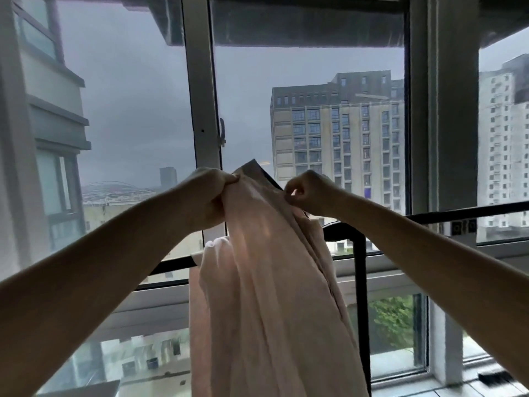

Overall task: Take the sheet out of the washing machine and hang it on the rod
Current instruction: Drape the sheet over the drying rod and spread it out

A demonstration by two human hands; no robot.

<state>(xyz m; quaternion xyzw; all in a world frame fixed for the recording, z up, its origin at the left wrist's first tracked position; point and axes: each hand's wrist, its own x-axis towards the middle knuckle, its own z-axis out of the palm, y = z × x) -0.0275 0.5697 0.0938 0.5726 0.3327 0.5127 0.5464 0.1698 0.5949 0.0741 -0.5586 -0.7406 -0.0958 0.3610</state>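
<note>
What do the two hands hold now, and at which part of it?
Both hands grip the pink sheet at its top edge: the left hand at the left side, the right hand at the right side.

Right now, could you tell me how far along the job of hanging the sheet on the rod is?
Done: the pink sheet is out of the washing machine, which is not in view. In hand: the left hand and right hand both grip its top edge, holding it up above the black rod by the window. Left: it looks bunched and held rather than draped, so it probably needs laying over the rod and spreading.
</note>
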